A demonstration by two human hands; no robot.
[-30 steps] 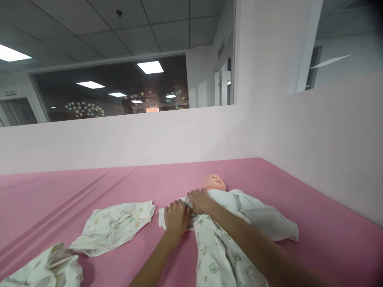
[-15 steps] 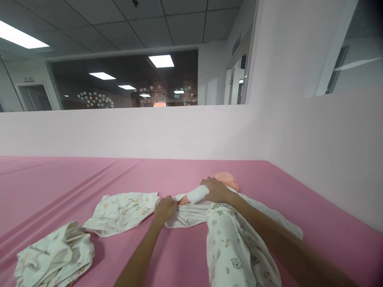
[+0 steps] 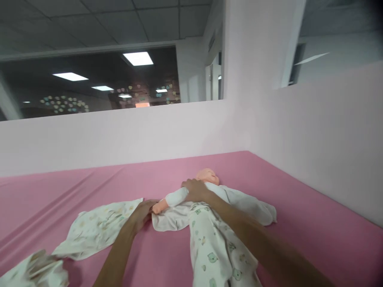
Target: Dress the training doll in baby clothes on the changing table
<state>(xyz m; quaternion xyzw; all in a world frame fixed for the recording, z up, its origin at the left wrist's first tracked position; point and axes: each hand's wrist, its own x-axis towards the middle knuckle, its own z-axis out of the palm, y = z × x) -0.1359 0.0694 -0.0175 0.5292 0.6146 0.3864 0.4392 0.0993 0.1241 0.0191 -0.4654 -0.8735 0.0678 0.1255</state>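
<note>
A baby doll (image 3: 207, 176) lies on its back on the pink sheet (image 3: 89, 187), dressed in a white top and printed white trousers (image 3: 214, 249). My right hand (image 3: 194, 190) is closed over the doll's shoulder and upper sleeve. Its white-sleeved arm (image 3: 175, 197) sticks out to the left, with the small pink hand showing. My left hand (image 3: 143, 211) pinches at the doll's hand and the edge of the white cloth (image 3: 170, 219) spread under it.
A printed baby garment (image 3: 98, 229) lies flat to the left of the doll. Another crumpled one (image 3: 36, 271) sits at the lower left corner. Pale pink walls (image 3: 314, 139) close in the bed at the back and right.
The doll's arm has come out through the white sleeve and its pink hand now shows. My left hand has slid left to the doll's hand. The camera shifted.
</note>
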